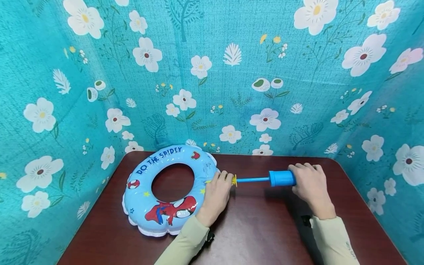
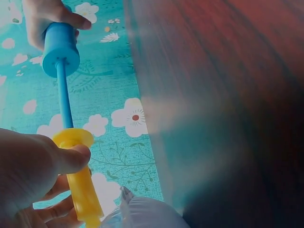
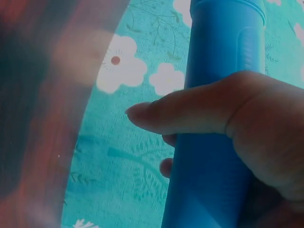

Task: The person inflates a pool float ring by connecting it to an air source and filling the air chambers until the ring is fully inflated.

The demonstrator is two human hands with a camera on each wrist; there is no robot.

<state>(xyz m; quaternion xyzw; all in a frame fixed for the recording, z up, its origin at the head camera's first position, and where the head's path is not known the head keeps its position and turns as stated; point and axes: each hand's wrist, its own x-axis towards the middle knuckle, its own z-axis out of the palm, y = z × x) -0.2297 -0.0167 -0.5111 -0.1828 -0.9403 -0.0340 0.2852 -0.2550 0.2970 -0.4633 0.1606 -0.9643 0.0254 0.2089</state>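
Note:
A hand pump with a blue barrel (image 1: 281, 178) and a yellow end piece (image 2: 84, 187) lies level across the head view, its blue rod (image 1: 253, 179) drawn out between the two. My left hand (image 1: 216, 195) grips the yellow end piece, thumb just below its round flange. My right hand (image 1: 309, 187) wraps round the barrel, as the right wrist view also shows. At the left, a light blue inflated swim ring (image 1: 139, 206) printed with red cartoon figures stands plump; the pump's yellow tip reaches its right side beside my left hand, and the contact point is hidden by my fingers.
The dark brown table (image 1: 251, 228) carries the ring at its left. A teal cloth (image 1: 212, 92) with white flowers hangs behind the table and along both sides. Dark wrist straps show at both sleeves (image 1: 332, 239).

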